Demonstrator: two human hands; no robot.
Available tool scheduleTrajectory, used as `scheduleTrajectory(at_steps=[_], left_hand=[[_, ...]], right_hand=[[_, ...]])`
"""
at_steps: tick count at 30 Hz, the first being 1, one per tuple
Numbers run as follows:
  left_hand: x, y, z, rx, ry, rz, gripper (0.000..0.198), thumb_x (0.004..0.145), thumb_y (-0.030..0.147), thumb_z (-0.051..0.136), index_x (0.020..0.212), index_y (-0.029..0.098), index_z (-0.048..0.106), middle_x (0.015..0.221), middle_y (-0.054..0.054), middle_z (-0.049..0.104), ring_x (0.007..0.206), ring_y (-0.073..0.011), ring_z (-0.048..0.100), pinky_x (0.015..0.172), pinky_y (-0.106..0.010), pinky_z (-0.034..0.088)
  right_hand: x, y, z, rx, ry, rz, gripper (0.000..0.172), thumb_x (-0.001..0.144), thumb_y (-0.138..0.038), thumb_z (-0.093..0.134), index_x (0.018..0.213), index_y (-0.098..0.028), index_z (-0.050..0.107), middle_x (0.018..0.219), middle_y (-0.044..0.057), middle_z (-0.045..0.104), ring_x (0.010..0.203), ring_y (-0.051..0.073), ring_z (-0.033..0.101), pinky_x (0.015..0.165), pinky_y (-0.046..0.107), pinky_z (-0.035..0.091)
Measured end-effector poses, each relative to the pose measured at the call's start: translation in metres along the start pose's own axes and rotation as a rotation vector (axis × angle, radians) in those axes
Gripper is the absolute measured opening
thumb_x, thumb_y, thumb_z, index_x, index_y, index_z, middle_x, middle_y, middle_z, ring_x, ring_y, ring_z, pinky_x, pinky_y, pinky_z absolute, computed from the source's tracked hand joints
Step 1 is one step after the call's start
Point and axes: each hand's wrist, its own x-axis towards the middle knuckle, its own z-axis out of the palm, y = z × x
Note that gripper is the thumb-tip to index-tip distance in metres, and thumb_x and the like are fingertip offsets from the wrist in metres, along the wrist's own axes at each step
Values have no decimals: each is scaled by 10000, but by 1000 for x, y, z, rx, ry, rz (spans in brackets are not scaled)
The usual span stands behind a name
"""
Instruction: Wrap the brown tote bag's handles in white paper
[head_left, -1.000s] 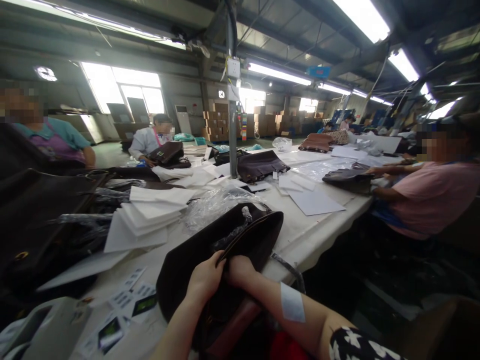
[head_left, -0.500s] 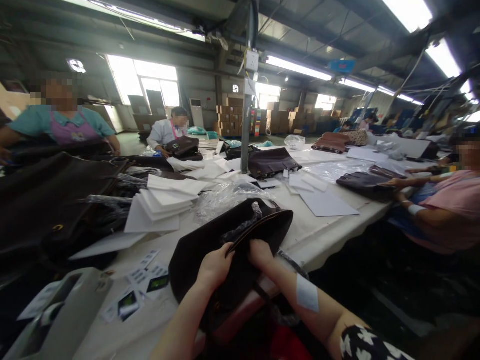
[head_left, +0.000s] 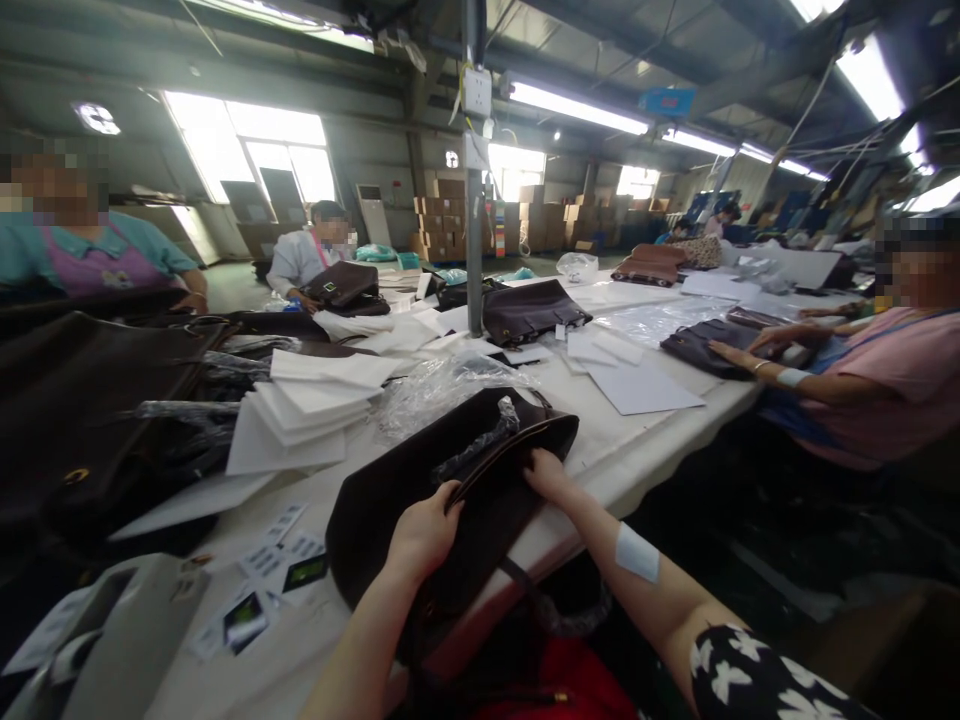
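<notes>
Head view, bag: dark brown handbag (head_left: 390, 500) lies on its side at the near edge of the table (head_left: 615, 445). Its mouth is turned up and to the right, and its lower end hangs off the edge toward me.
Left hand: I log the left hand (head_left: 424, 535) closed on the near rim of the mouth, with the fingers curled over the edge.
Right hand: right hand (head_left: 547, 472) is clamped on the same rim farther along. Its fingertips are tucked inside the opening and I cannot see them.
Forearm: white patch (head_left: 637, 552) is stuck on the right forearm.
Bag mouth: strap (head_left: 476, 450) wrapped in crinkled plastic sticks out of the opening, between the two hands.
Left of bag: stack of paper sheets (head_left: 307, 410) sits fanned out. Small printed tags (head_left: 277, 580) are scattered nearer me, just beside a grey machine (head_left: 127, 630).
Behind bag: clear plastic bag (head_left: 442, 385) lies crumpled and touches the handbag's far side.
Mid table: pole (head_left: 474, 200) stands upright, with a second bag (head_left: 529, 310) just beside it.
Right side: co-worker (head_left: 892, 390) in a pink shirt rests both hands on another dark bag.
</notes>
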Motion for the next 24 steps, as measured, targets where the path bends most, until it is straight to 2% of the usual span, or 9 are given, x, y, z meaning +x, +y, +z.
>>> scheduleTrajectory(at_steps=[3, 6, 11, 15, 18, 21, 24], left_hand=[[0, 0, -1, 12, -19, -5, 410, 880, 376, 467, 1280, 322, 541, 974, -59, 728, 894, -261, 675, 767, -338, 462], [2, 0, -2, 4, -45, -5, 433, 828, 319, 528, 1260, 331, 546, 967, -36, 725, 894, -248, 669, 755, -321, 454], [-4, 3, 7, 57, -15, 3, 436, 835, 323, 490, 1269, 322, 536, 914, -63, 723, 846, -266, 673, 724, -343, 455], [-11, 5, 13, 39, 21, 33, 448, 817, 304, 480, 1261, 314, 540, 927, -82, 720, 873, -287, 672, 755, -376, 476], [-4, -2, 6, -112, -54, 24, 440, 764, 313, 547, 1202, 300, 586, 977, -88, 712, 935, -309, 656, 818, -406, 480], [7, -18, -5, -276, -122, -19, 494, 725, 335, 614, 1217, 294, 586, 1031, -61, 701, 971, -277, 643, 868, -377, 483], [12, -29, -11, -367, -151, -48, 560, 750, 363, 612, 1296, 263, 535, 1112, -57, 682, 1005, -247, 628, 897, -351, 487]], right_hand=[[-28, 6, -6, 129, 132, -110, 173, 832, -189, 573, 982, -134, 638, 1017, 67, 646, 998, 153, 571, 934, 235, 408], [-65, 12, -11, 244, 266, -174, 90, 847, -230, 570, 866, -163, 627, 880, 34, 635, 881, 150, 572, 848, 257, 431], [-119, 22, -19, 274, 228, -215, 179, 878, -281, 532, 739, -183, 590, 755, 19, 600, 759, 154, 555, 735, 277, 425], [-129, 16, -34, 340, 246, -254, 218, 898, -345, 528, 750, -198, 592, 742, 26, 593, 732, 166, 557, 705, 296, 433], [-115, -15, -52, 392, 281, -400, 208, 896, -366, 549, 772, -209, 605, 767, 40, 599, 742, 170, 560, 705, 303, 445], [-98, -68, -72, 419, 268, -609, 184, 898, -342, 547, 791, -211, 619, 821, 57, 619, 793, 174, 575, 747, 310, 460], [-86, -123, -85, 406, 194, -772, 182, 899, -320, 533, 780, -217, 624, 829, 50, 628, 804, 164, 584, 757, 301, 468]])
